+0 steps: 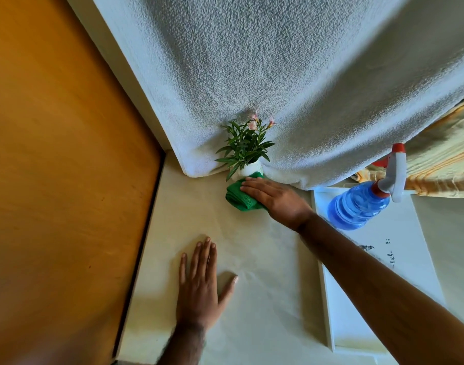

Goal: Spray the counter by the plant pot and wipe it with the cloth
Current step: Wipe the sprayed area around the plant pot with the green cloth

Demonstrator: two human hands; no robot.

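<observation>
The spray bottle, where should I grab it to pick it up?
Probably by the white neck just under the red collar of the spray bottle, with a finger on the red trigger. It tilts with its head toward the far right, so come from the right, where the right hand is nearest.

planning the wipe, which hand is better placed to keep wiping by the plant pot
Right. The right hand lies flat on the green cloth, right against the plant pot. The left hand rests flat on bare counter, nearer the person, holding nothing.

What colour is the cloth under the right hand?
Green. The cloth shows clearly in the head view, pressed flat by the right hand.
</observation>
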